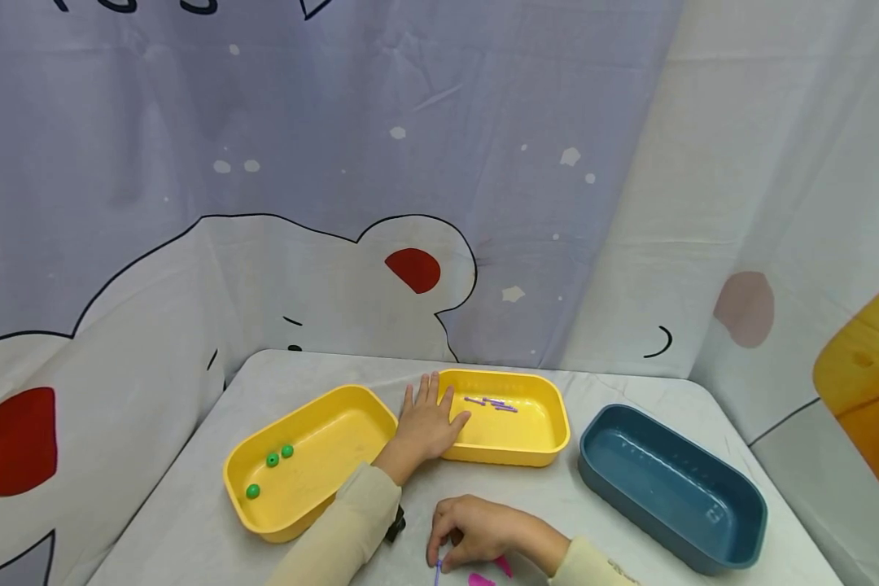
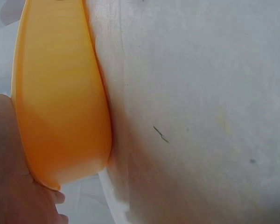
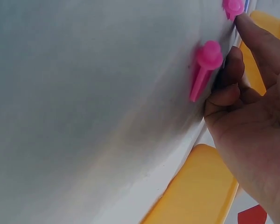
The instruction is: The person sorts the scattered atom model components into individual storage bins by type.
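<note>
right hand (image 1: 483, 533) pinches purple stick (image 1: 437, 572) | pink pegs (image 3: 203, 67) beside | left hand (image 1: 426, 425) flat on yellow tray (image 1: 509, 419)

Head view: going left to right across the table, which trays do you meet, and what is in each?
Yellow tray with green beads → yellow tray with purple sticks, left hand on its rim → empty blue tray.

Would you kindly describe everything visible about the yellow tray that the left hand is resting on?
The yellow tray is a shallow rounded rectangle with a rolled rim, seemingly glossy plastic. It sits upright on the white table, between another yellow tray and a blue tray. A few thin purple sticks lie near its far wall. The left hand rests on its left rim, fingers spread and straight.
</note>
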Tool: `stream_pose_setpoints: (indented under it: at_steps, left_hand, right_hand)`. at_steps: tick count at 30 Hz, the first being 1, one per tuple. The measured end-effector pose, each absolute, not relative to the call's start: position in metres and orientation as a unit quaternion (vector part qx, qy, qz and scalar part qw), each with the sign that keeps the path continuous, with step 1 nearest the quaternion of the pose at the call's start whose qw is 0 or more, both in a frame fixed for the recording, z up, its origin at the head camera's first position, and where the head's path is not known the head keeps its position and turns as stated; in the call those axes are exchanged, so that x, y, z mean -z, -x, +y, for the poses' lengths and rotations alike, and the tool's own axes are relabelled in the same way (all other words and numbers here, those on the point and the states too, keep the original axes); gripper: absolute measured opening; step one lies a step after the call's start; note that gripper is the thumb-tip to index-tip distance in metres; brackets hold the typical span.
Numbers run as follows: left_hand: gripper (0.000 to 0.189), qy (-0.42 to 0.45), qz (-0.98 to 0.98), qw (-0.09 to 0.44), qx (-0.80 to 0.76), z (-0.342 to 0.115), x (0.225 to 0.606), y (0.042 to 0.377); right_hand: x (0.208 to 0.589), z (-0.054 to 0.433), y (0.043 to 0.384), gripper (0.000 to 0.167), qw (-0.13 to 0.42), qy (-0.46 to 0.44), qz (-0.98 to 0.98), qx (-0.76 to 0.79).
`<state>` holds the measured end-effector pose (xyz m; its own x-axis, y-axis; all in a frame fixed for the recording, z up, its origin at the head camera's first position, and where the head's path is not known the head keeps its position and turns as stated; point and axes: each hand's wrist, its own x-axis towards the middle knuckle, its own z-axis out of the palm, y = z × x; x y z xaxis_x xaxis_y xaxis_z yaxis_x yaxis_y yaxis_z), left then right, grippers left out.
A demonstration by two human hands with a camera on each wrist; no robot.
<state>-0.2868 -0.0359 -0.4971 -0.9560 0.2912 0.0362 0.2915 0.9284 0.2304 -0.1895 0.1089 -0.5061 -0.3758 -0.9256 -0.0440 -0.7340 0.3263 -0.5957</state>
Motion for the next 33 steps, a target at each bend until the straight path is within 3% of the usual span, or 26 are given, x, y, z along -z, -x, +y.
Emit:
stream_pose_setpoints:
  at_steps: [14, 33]
  left_hand:
    - [0.074, 0.143, -0.983, 0.001, 0.117, -0.035, 0.499, 0.287]
    - [0.073, 0.143, -0.982, 0.003, 0.124, -0.036, 0.5, 0.287]
  right_hand:
    - [0.507, 0.11, 0.19, 0.008, 0.19, 0.534, 0.788, 0.241]
    - [0.494, 0.128, 0.194, 0.008, 0.208, 0.415, 0.818, 0.34]
